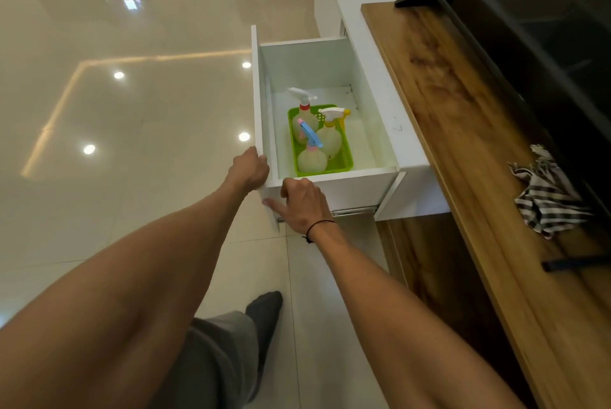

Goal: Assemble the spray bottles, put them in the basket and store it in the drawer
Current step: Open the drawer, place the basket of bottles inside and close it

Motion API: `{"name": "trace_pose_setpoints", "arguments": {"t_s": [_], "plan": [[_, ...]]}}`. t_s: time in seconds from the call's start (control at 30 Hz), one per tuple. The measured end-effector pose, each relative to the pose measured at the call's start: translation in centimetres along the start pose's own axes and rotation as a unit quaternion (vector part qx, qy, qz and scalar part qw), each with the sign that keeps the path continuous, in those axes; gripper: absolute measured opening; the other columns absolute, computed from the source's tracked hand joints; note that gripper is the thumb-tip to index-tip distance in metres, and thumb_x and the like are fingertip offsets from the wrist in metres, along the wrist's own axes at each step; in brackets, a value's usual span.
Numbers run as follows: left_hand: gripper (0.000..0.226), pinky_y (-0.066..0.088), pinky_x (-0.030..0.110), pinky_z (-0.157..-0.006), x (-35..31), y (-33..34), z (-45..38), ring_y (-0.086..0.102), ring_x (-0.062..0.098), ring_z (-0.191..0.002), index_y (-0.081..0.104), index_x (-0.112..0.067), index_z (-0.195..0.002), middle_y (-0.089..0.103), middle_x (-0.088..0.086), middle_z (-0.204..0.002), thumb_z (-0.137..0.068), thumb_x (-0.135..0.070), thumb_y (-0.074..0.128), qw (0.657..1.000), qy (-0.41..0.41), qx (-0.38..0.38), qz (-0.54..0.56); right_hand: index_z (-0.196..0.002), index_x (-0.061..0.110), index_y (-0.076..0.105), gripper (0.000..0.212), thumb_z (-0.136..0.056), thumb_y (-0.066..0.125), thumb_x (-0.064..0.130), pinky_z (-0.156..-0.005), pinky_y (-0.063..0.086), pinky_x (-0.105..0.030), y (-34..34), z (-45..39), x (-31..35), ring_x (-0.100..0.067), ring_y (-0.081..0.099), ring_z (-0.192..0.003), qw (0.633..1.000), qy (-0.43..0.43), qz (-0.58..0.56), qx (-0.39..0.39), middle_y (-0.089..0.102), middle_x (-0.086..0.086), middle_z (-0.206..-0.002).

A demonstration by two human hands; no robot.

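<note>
The white, deep, box-shaped drawer (334, 187) stands pulled out from the wood-grain cabinet. On its floor, toward its front wall, sits the bright green slotted plastic basket (342, 162). Three round, pale translucent spray bottles stand inside the basket: the one with a white trigger head and red collar (303, 104) at the basket's far end, the one with a white-and-yellow trigger head (331, 117) just beside it toward the cabinet, and the one with a blue-and-pink trigger head (310, 134) at the basket's near end. All three have their heads on.

The left hand (248, 170) grips the drawer's front panel at its near top corner, fingers curled over the edge and pressed together; the fingertips are hidden behind the panel. The right hand (302, 203) rests on the drawer's near side wall, just beside the left hand, its fingers (274, 205) loosely spread, one stretched toward the front panel; it holds nothing. A thin black band circles that wrist.

On the brown wooden bench (463, 131) above the drawer lies a crumpled black-and-white striped cloth (545, 197), well apart from the drawer. The glossy cream tiled floor (132, 111) lies beneath the drawer.
</note>
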State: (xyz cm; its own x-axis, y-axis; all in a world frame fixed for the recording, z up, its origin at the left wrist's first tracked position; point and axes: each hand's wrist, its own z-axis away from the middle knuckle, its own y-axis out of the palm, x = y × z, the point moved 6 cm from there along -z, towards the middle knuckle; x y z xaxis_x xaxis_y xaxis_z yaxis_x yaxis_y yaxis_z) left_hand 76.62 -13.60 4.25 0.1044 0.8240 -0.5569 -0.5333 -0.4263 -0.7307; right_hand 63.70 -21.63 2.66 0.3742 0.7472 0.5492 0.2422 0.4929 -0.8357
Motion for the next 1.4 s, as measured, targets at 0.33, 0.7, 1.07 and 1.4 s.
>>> {"name": "trace_pose_setpoints", "arguments": {"t_s": [0.33,0.7,1.07,1.4], "plan": [[0.04,0.065,0.046,-0.088,-2.1,3.1,-0.6,0.075,0.034,-0.103,0.067,-0.006,-0.13,0.071,0.018,-0.124,-0.105,-0.033,0.052,0.98,0.008,0.057,0.192,-0.101,0.007,0.073,0.046,-0.101,0.059,0.052,-0.075,0.056,-0.044,-0.1,0.2,-4.3,-0.041,0.066,-0.091,0.997,0.056,0.011,-0.048,0.072,-0.019,-0.1],[0.047,0.066,0.047,-0.084,-8.3,8.9,1.0,0.066,0.033,-0.12,0.052,-0.017,-0.15,0.062,0.016,-0.137,-0.111,-0.038,0.036,0.975,0.048,0.108,0.186,-0.096,0.008,0.075,0.078,-0.101,0.028,0.07,-0.065,0.049,-0.038,-0.8,3.0,-11.1,-0.04,0.072,-0.086,0.971,0.213,-0.003,-0.108,0.073,-0.019,-0.093],[0.052,0.062,0.054,-0.092,-13.8,13.4,2.5,0.061,0.037,-0.124,0.033,-0.022,-0.164,0.055,0.015,-0.144,-0.114,-0.036,0.032,0.978,0.068,0.085,0.178,-0.101,0.004,0.069,0.074,-0.103,0.031,0.068,-0.082,0.059,-0.052,-3.3,3.8,-16.7,-0.042,0.068,-0.096,0.947,0.288,-0.072,-0.123,0.069,-0.02,-0.103],[0.053,0.064,0.045,-0.091,-15.6,15.9,2.9,0.063,0.034,-0.125,0.027,-0.025,-0.166,0.057,0.012,-0.146,-0.115,-0.037,0.03,0.967,0.091,0.113,0.208,-0.098,0.003,0.068,0.074,-0.104,0.03,0.067,-0.073,0.054,-0.045,-4.6,3.9,-19.5,-0.039,0.067,-0.091,0.942,0.299,-0.078,-0.133,0.068,-0.022,-0.102]]}}
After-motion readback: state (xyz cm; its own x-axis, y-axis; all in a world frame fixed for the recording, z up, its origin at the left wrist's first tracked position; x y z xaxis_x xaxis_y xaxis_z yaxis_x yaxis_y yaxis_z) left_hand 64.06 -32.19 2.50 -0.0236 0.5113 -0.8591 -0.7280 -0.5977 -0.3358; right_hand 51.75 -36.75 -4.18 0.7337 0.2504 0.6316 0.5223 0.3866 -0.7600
